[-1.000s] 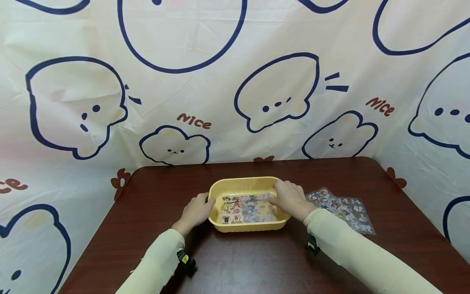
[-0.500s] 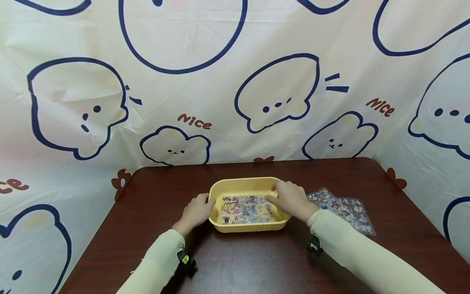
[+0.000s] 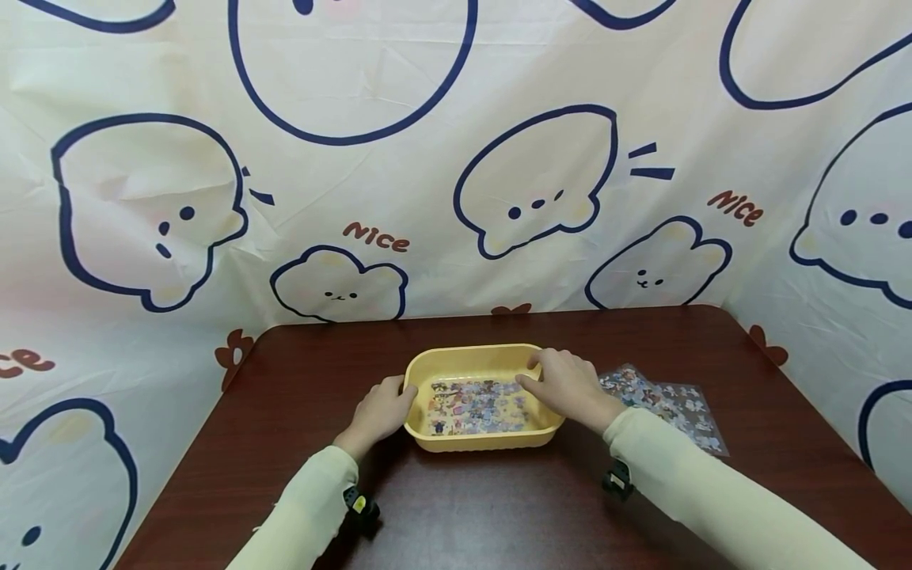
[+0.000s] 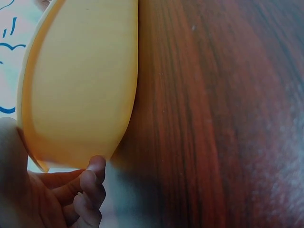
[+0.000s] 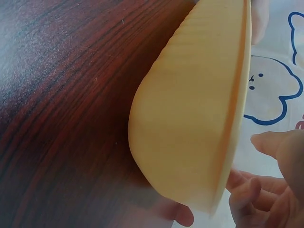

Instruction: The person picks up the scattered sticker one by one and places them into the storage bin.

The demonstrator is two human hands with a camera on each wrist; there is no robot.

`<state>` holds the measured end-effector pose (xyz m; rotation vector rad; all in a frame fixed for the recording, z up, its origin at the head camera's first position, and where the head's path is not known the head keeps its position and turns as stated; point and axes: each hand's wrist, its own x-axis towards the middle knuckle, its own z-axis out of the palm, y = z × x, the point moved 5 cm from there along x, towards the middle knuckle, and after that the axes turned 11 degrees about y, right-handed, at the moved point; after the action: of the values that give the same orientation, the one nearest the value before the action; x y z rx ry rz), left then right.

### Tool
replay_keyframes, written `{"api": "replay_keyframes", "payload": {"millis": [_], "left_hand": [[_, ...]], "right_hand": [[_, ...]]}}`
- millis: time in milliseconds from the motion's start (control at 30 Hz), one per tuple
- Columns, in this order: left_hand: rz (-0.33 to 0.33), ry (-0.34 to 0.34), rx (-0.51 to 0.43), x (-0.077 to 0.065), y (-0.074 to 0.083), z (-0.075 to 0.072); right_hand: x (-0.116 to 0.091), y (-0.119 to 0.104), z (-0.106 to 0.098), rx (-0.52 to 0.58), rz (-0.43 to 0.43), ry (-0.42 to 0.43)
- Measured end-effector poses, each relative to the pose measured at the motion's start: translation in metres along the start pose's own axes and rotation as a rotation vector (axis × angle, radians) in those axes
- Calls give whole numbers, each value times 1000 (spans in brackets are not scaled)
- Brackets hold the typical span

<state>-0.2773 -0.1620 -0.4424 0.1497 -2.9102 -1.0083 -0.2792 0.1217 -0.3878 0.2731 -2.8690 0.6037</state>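
A yellow plastic tray (image 3: 480, 443) with raised walls stands mid-table. On its floor lies a patch of small multicoloured printed pieces (image 3: 477, 408); whether they are loose or on a clear sheet I cannot tell. My left hand (image 3: 379, 409) grips the left end, thumb at the rim and fingertips against the outer wall, as the left wrist view also shows. My right hand (image 3: 570, 386) is at the right end, its thumb stretched over the inside. In the right wrist view that thumb (image 5: 266, 142) is apart from the rim, and the other fingers are at the tray's end, partly hidden.
Right of the tray, two clear flat packets (image 3: 687, 416) of jigsaw-like pieces overlap on the dark wood table (image 3: 456, 507), partly behind my right forearm. A printed cloth (image 3: 427, 182) hangs behind and at both sides. Each wrist wears a small black camera.
A blurred, pale translucent area at the right of the printed patch is gone. My right forearm has shifted slightly right, its thumb staying over the tray. The left hand and tray have hardly moved.
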Motion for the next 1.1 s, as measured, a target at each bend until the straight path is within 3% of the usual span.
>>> {"api": "replay_keyframes", "payload": {"millis": [567, 1100], "left_hand": [[-9, -1, 1, 0, -1, 0], [-6, -4, 22, 3, -2, 1]], "right_hand": [[-7, 6, -10, 7, 30, -20], [-14, 16, -21, -28, -14, 30]]}}
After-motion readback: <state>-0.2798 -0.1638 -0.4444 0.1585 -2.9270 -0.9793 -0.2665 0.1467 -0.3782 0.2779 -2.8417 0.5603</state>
